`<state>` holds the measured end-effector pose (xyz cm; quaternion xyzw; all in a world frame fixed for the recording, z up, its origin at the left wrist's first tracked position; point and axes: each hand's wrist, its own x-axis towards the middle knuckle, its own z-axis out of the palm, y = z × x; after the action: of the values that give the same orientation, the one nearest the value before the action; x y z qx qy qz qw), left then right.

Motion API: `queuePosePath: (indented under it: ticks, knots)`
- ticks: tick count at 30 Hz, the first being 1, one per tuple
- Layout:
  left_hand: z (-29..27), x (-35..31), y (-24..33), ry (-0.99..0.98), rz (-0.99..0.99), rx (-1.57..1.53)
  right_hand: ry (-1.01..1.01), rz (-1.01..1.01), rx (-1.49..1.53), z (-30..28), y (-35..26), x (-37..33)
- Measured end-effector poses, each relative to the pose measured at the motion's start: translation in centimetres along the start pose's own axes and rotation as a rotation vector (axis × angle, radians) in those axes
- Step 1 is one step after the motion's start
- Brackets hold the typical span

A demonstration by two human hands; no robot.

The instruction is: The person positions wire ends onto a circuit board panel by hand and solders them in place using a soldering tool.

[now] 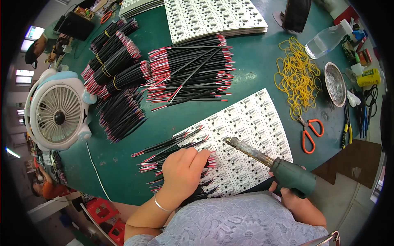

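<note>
A white circuit-board panel with many small dark parts lies tilted on the table in front of me. Black wires with red and white stripped ends stretch over its left edge. My left hand is on top of these wires, fingers curled and pinched near the red ends; the fingertips are partly hidden. In my right hand is a green-handled soldering gun. Its long, tarnished metal barrel points up and left, the tip above the panel, a short way from my left hand.
Loose wires and banded wire bundles lie beyond, beside stacked panels. A white fan stands left. Rightward are yellow rubber bands, orange-handled cutters, a metal bowl, pliers and a clear bottle.
</note>
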<state>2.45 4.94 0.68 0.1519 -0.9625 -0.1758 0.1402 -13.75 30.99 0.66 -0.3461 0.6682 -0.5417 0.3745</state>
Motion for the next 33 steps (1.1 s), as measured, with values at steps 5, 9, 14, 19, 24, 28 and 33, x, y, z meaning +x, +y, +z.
queuePosePath:
  ticks: [5,9,14,19,24,28,33]
  knots:
    - [0.9,0.2,-0.5,0.054,0.053,-0.070,0.009,0.093,-0.014,0.3,-0.6,0.0]
    - [0.9,0.2,-0.7,0.095,0.059,-0.074,0.001,0.026,0.004,0.6,-1.2,1.0]
    - [0.8,0.4,-0.6,0.078,0.066,0.008,-0.059,0.070,-0.209,0.0,0.4,-0.5]
    - [0.8,0.4,-0.9,0.099,0.070,0.000,-0.121,-0.024,-0.270,-0.1,0.1,0.5]
    - [-0.2,0.2,-0.7,0.001,0.089,-0.032,-0.028,0.042,-0.164,0.4,0.0,0.1]
    - [-0.3,0.4,-1.3,-0.044,0.175,-0.003,-0.068,0.055,-0.279,-0.1,0.4,-0.2]
    - [0.2,0.3,-1.3,-0.066,0.165,-0.003,-0.103,-0.174,-0.519,0.0,0.1,0.2]
